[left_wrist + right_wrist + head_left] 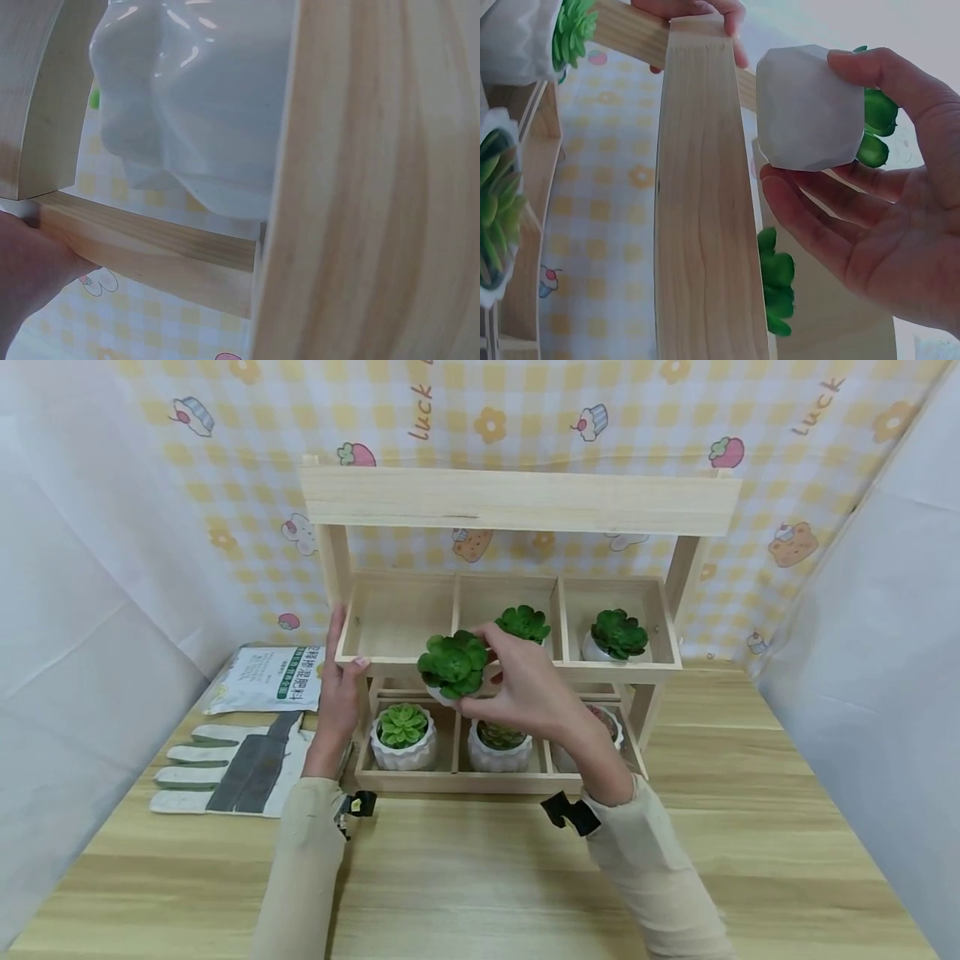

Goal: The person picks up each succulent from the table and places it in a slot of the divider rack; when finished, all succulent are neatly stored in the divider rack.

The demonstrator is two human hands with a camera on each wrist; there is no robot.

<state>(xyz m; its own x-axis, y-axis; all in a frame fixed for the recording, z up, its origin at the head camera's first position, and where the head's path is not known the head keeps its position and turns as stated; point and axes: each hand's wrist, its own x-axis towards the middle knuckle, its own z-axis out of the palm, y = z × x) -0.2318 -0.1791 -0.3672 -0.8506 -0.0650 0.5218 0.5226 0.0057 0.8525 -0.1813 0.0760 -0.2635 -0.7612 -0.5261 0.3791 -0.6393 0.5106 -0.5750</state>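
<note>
My right hand (528,689) pinches a small potted succulent (453,665) with dark green leaves, in front of the upper tier's left divider. Its faceted white pot (810,109) sits between thumb and fingers in the right wrist view. My left hand (339,702) grips the left front corner of the wooden plant shelf's (517,500) upper tier, thumb on the front edge. Two like succulents stand in that tier: one in the middle compartment (522,623), partly hidden by my right hand, and one on the right (618,635). The upper left compartment (401,614) holds nothing.
The lower tier holds white ribbed pots: a light green succulent (402,727), a darker one (501,739) and a reddish one (603,722) partly behind my right wrist. On the left lie a printed white bag (266,679) and a white-grey work glove (232,770) on the wooden table (465,877).
</note>
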